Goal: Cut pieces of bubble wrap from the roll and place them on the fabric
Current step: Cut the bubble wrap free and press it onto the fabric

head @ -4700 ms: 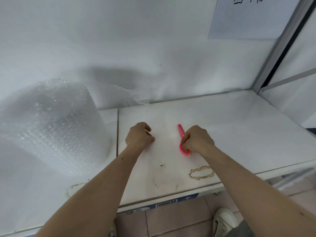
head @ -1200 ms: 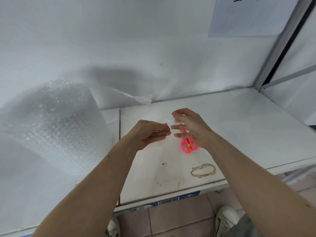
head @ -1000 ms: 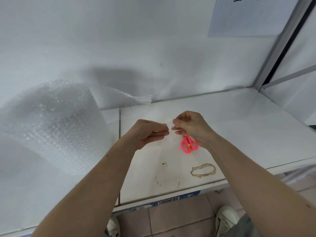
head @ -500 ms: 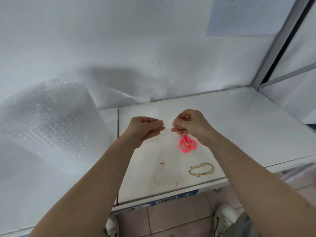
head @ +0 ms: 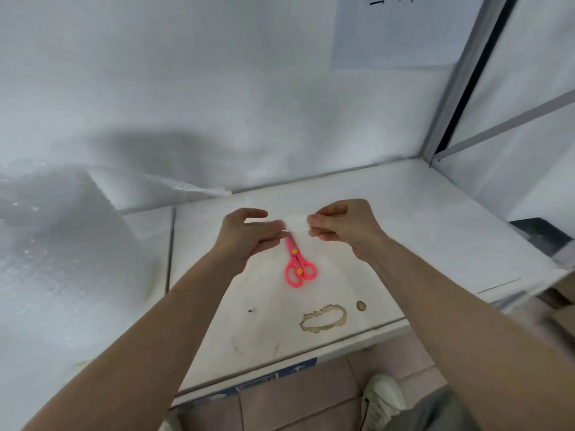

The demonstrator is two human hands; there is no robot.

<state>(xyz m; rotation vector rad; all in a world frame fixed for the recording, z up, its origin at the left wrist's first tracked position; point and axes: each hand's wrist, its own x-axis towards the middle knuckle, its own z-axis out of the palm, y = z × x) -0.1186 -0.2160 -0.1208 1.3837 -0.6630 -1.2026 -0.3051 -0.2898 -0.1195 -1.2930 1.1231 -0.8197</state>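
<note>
Two hands pinch clear bubbly scrap [head: 295, 221] | left hand [head: 249, 234] | right hand [head: 343, 225] | pink plastic scissors [head: 297, 264] flat

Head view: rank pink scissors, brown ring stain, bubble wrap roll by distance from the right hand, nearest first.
From the right hand:
1. Pink plastic scissors, lying just below and left of it on the white table.
2. Brown ring-shaped stain, nearer the table's front edge.
3. Large clear bubble wrap roll, far left.
</note>
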